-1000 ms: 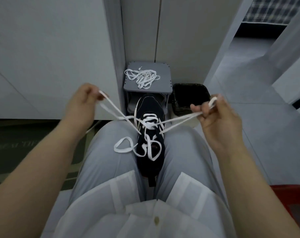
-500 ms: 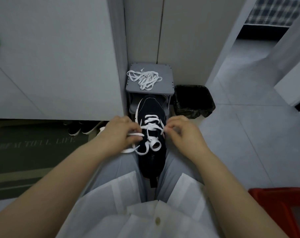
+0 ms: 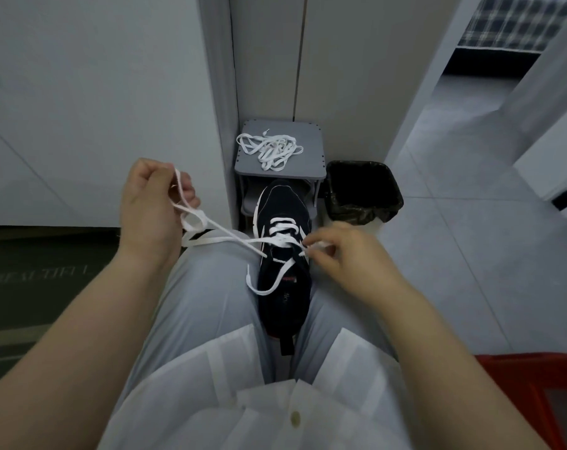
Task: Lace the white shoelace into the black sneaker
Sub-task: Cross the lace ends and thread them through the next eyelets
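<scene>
The sneaker (image 3: 283,203) sat between the person's knees, on the gray pants (image 3: 204,303). Its toe pointed away from the person. The lace (image 3: 193,221) already crossed the front holes in white bars. A loose loop of it lay on the tongue.

The left hand (image 3: 152,203) was up and out to the left. Its grip was tight on the lace, with the fingers curled around it. Two strands ran from that hand across the knee to the sneaker.

The right hand (image 3: 343,254) was low, right at the sneaker's right side. Its grip pinched a bit of lace between the thumb and fingertips, by the holes.

Past the toe stood a small gray stool (image 3: 308,138) with a spare lace (image 3: 270,151) piled on top. A black bin (image 3: 363,190) stood just beside the stool. A dark mat (image 3: 41,271) lay on the floor to the left.
</scene>
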The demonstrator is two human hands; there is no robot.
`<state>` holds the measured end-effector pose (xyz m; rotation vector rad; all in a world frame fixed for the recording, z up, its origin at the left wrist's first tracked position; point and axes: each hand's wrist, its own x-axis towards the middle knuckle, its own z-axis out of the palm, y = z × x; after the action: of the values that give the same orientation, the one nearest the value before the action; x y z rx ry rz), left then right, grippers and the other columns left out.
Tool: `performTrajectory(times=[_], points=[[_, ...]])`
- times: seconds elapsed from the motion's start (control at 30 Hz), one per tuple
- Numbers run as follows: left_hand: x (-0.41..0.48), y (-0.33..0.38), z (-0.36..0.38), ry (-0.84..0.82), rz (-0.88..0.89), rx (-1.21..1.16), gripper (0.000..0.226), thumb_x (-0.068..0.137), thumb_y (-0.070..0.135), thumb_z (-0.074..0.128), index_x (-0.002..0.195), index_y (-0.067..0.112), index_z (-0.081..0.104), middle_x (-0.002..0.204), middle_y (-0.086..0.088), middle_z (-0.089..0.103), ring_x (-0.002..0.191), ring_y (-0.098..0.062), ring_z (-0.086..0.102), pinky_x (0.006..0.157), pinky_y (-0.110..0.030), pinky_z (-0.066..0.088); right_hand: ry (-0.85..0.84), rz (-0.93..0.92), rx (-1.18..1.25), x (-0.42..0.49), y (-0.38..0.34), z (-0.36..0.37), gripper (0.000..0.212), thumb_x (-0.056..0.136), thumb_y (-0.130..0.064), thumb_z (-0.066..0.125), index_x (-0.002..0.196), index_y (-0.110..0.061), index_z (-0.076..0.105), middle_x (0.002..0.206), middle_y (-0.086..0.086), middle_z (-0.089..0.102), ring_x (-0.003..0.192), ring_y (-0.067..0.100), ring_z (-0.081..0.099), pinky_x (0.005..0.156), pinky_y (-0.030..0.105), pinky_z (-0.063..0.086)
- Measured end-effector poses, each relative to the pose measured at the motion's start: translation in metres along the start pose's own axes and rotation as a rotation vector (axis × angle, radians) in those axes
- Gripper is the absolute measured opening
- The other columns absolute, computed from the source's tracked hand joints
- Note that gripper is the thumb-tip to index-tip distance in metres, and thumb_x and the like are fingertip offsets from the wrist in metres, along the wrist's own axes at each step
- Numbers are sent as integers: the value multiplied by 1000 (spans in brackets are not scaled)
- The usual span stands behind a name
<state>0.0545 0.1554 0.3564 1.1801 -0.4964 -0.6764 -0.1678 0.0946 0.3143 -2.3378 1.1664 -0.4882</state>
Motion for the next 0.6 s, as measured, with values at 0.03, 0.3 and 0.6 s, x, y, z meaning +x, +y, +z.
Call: performTrajectory(times=[0.03,0.3,0.6], points=[[0,-1,-1,31,16,-5,24,95,8,35,74,18,40,59,1,49,49,-10,41,49,-20,36,-19,26,-68,-1,3,7,13,87,-26,62,96,-25,71,86,-2,59,78,14,56,70,31,46],[-4,-45,-14,-666,282,1001,18,81,39,61,95,27,61,94,4,52,88,-5,50,79,-15,38,151,98,220,0,10,6,14,91,-14,55,79,-21,57,87,-6,49,74,-2,48,68,7,34],[-7,-65,-10,-710,391,1227,19,81,38,65,81,19,70,97,3,54,97,-25,47,85,-27,30,278,211,1469,-3,-14,-24,19,98,-10,37,83,-13,48,55,-4,50,52,11,49,67,28,54]])
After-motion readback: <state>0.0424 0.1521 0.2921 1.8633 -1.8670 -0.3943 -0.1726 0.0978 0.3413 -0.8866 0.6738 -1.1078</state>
